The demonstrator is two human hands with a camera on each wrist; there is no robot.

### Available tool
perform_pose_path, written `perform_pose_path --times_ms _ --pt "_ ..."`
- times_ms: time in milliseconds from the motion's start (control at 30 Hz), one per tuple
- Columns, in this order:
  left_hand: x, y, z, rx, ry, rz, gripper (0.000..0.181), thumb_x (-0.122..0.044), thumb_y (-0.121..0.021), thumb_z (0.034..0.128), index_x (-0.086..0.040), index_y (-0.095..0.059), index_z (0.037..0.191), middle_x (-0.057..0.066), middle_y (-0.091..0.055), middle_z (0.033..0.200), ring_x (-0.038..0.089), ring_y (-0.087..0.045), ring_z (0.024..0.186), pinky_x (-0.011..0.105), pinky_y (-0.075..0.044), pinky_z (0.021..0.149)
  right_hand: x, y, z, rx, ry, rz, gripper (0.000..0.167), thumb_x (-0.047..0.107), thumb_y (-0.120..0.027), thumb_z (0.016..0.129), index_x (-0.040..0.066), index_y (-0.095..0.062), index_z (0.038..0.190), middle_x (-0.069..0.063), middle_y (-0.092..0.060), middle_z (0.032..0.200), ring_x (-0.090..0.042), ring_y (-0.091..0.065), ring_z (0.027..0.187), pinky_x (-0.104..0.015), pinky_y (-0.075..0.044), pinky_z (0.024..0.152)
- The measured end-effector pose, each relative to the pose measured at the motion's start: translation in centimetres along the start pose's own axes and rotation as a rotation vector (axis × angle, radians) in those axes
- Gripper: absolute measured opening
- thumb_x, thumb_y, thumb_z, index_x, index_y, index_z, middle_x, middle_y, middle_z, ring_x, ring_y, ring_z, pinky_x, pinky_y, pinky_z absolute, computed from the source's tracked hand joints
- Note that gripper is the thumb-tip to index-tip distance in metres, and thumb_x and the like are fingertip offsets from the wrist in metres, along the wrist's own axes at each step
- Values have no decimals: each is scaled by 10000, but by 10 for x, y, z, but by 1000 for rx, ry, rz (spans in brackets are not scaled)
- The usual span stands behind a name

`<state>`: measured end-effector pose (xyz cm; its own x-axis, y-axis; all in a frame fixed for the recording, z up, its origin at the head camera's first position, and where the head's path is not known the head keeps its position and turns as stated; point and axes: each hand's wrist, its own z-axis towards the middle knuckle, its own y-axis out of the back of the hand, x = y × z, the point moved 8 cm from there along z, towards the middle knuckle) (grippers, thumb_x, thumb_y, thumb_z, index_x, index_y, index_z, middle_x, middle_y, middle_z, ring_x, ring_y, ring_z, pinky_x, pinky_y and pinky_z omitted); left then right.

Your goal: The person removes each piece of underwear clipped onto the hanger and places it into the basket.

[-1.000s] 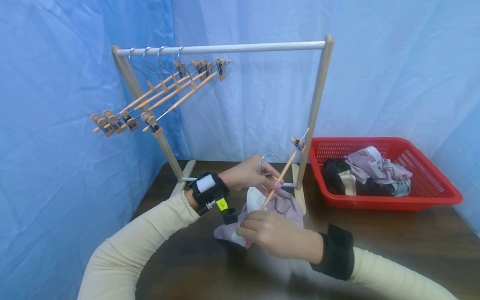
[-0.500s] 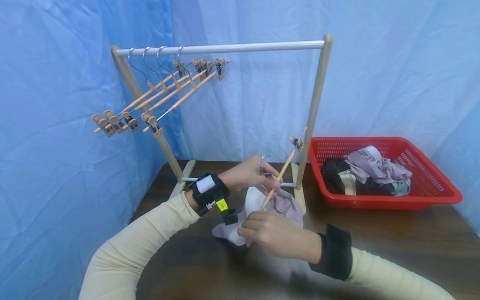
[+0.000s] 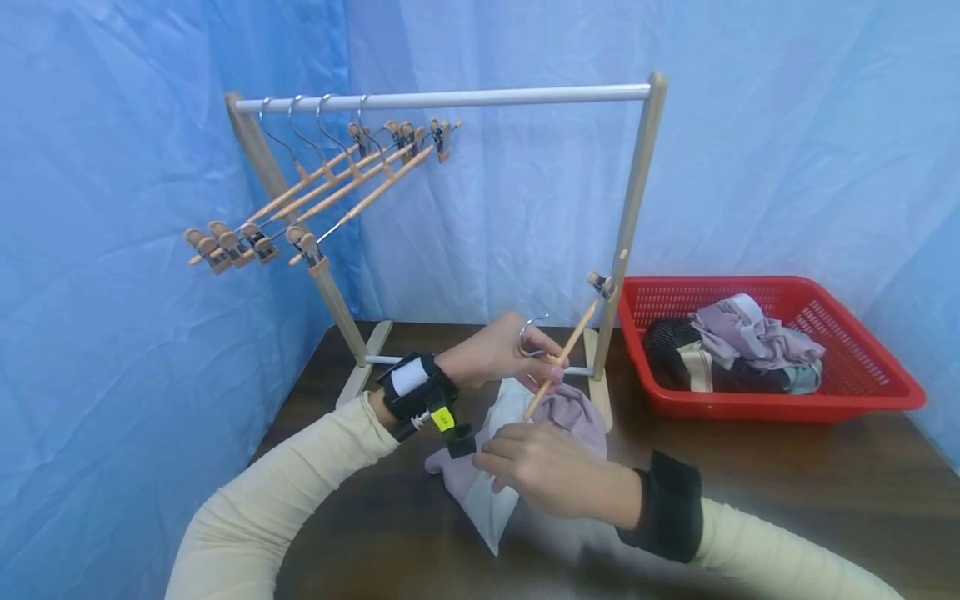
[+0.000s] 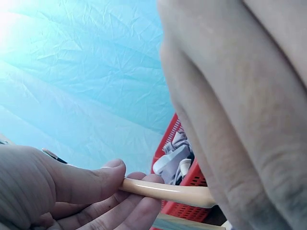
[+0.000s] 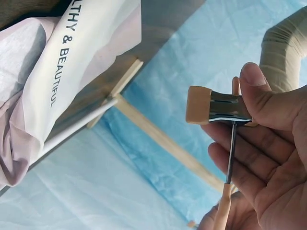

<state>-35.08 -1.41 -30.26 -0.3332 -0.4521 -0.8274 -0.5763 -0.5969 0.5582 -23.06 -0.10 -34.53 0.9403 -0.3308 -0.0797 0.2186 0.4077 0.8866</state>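
Note:
My left hand (image 3: 517, 350) grips the wooden bar of a clip hanger (image 3: 577, 333) close to its metal hook. At the hanger's near end, my right hand (image 3: 555, 471) pinches a clip (image 5: 218, 106) between thumb and fingers. No cloth shows between the clip's tan pads in the right wrist view. A lilac garment (image 3: 573, 412) with a wide white band lies beneath both hands on the table. Lettering reading "LTHY & BEAUTIFUL" runs along that white band (image 5: 62, 57). The hanger's other clip (image 3: 602, 285) sits at the far end.
Several more clip hangers (image 3: 345, 187) hang at the left of a rack with a white rail (image 3: 480, 97). A red basket (image 3: 780, 407) stands on the right, holding lilac and dark cloth items (image 3: 750, 329). Blue sheets (image 3: 480, 225) surround the brown table (image 3: 720, 475).
Part of the garment's white band has dropped toward the table's front, forming a point below my right hand. The hanger's far end has shifted slightly right. Both hands stay nearly in place.

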Motion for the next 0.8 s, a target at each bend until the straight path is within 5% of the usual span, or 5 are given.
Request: perform_pose_path --times_ms 367,567,800 --pt "-18 9 -14 -44 -117 45 273 -155 -797 895 -17 -761 1128 120 -786 955 169 -761 846 276 -600 761 -1 6 1 -67 30 -28 303 226 -854 841 123 -760 1111 36 -778 1000 -99 -723 971 -178 -561 902" --pt "-32 23 -25 -142 -139 27 260 -159 -783 909 -38 -763 1139 88 -792 928 160 -764 840 331 -559 806 0 16 1 -106 60 -96 427 180 -884 802 99 -733 1193 -8 -774 1132 -160 -721 1109 -301 -552 1007" --pt "-50 47 -42 -263 -218 -46 282 -133 -749 932 -13 -735 1186 149 -788 1002 197 -769 931 339 -608 876 3 44 0 -285 102 -146 480 123 -877 799 59 -697 1239 -62 -755 1207 -188 -706 1172 -372 -530 1041"
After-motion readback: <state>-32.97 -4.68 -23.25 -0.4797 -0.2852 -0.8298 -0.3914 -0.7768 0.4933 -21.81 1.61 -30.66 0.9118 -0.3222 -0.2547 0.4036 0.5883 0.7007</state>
